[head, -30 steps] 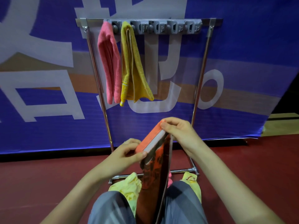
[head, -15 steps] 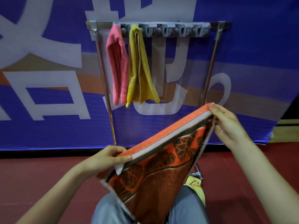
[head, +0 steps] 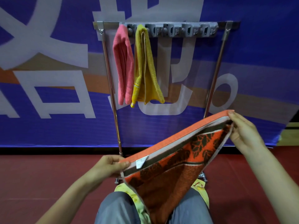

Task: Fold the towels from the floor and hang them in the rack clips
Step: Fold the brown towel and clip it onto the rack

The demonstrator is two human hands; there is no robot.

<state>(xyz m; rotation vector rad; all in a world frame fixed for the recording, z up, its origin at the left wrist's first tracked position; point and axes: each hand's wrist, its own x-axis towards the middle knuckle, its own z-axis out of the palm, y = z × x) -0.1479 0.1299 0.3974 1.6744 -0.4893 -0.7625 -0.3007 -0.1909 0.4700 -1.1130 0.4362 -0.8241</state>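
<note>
The folding step is in hand: the left hand (head: 108,167) pinches the near corner of an orange patterned towel (head: 174,160), and the right hand (head: 244,131) pinches the far corner, stretching the top edge taut above the lap. On the rack (head: 161,24) a pink towel (head: 123,65) and a yellow towel (head: 145,67) hang from the clips (head: 182,30). Next, I judge, the corners must meet, then go into a free clip to the right.

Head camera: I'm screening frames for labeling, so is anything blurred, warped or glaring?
Head view: wide-angle warp slants the rack posts inward; the orange towel looks sharp; banner lettering at far left is soft; lighting even, no strong glare.
</note>
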